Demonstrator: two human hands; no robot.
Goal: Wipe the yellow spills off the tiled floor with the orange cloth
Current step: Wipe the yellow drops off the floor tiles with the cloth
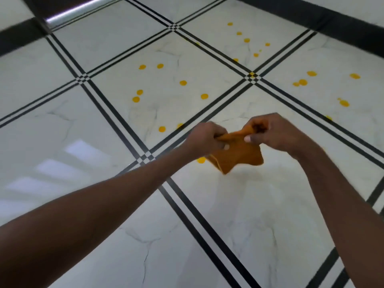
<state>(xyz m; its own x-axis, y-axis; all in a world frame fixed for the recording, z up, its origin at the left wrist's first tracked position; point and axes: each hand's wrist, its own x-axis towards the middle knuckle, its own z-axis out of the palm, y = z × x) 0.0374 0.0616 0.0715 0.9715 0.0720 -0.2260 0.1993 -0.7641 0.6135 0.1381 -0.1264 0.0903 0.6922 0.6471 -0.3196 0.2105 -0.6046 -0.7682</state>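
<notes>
I hold the orange cloth [235,156] up in the air above the floor, stretched between both hands. My left hand [205,139] pinches its left upper edge. My right hand [270,132] grips the right upper edge, fingers curled round the fabric. The rest of the cloth hangs down below my hands. Several round yellow spills [182,82] dot the white marble floor tiles [104,142] ahead, more lie to the far right [344,103] and at the back [246,40]. One yellow drop [201,160] shows just beside the cloth's lower left corner.
Black double lines [187,204] cross the glossy floor in a diagonal grid. A dark skirting band [332,19] runs along the wall at the back right. A metal strip [76,9] lies at the back left.
</notes>
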